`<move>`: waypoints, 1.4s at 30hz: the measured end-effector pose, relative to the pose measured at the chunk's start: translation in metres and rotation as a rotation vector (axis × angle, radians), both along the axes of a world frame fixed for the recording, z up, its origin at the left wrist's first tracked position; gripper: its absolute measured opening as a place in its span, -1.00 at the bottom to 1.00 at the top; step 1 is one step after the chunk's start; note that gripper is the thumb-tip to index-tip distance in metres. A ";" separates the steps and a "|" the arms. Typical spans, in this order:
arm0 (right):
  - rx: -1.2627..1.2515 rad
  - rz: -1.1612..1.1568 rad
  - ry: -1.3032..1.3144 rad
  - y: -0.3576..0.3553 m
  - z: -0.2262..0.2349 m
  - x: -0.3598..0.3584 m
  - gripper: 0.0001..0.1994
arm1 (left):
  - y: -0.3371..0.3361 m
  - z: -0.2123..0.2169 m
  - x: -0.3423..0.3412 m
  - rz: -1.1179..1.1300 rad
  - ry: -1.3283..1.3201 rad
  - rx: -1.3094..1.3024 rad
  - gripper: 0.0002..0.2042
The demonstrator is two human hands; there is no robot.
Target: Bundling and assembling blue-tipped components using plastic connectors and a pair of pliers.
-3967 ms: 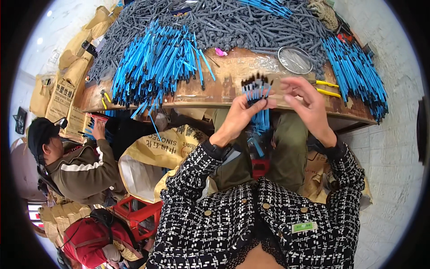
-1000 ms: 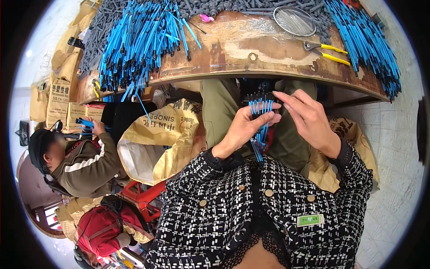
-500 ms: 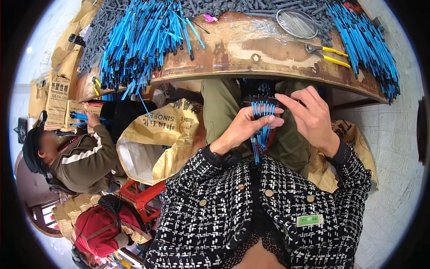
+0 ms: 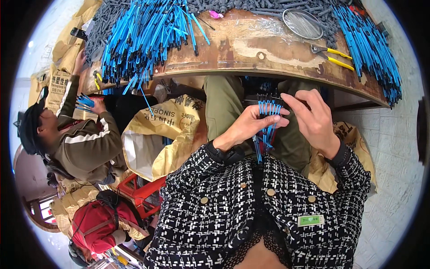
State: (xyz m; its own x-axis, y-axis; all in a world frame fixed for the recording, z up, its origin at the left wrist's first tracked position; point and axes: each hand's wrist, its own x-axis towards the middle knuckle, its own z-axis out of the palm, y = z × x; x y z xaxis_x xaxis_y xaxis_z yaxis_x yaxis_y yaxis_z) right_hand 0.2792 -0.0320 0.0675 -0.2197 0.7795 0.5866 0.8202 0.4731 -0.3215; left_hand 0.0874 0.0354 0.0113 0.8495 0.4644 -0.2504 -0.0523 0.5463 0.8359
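Note:
A bundle of thin blue sticks with black ends (image 4: 267,140) is gripped upright in my left hand (image 4: 244,127), above my lap and close to the table's front edge. The black ends point up, away from me, and are fanned out in a row. My right hand (image 4: 313,120) is at the right side of those ends, thumb and forefinger pinched together. Whatever is in the pinch is too small to make out.
On the wooden table (image 4: 215,56) lie a large heap of blue sticks (image 4: 139,42), another blue pile (image 4: 369,51), many dark grey parts (image 4: 251,5), yellow-handled pliers (image 4: 333,56) and a round dish of thin pale strands (image 4: 302,23). An open paper sack (image 4: 150,148) stands left. Two co-workers sit further left.
My hands hold nearly the same pose at the black ends. The co-worker on the left has stretched one arm toward the table, while the other hand keeps blue sticks. The view has shifted slightly.

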 end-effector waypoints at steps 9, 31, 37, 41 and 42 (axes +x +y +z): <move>-0.041 0.038 0.070 -0.002 -0.001 -0.003 -0.48 | 0.000 -0.007 -0.001 -0.037 -0.028 0.053 -0.75; -0.325 0.077 0.321 -0.001 0.009 -0.017 -0.62 | 0.000 -0.012 0.002 -0.034 0.026 0.216 -0.79; 0.024 0.065 0.167 0.033 0.026 0.005 -0.67 | 0.016 -0.009 0.014 0.059 -0.024 0.350 -0.77; -0.378 0.203 0.679 0.040 0.010 0.024 -0.61 | 0.059 -0.008 0.032 0.197 -0.109 0.532 -0.76; -0.364 0.200 0.670 0.042 0.007 0.022 -0.61 | 0.064 -0.008 0.034 0.209 -0.110 0.552 -0.76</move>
State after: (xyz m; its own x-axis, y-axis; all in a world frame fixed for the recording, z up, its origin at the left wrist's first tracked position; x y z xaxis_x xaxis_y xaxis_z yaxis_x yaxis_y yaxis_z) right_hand 0.3010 0.0101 0.0747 -0.0661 0.9309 0.3592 0.3070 0.3615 -0.8804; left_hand 0.1212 0.0994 0.0029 0.7335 0.6607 0.1597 -0.2139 0.0014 0.9768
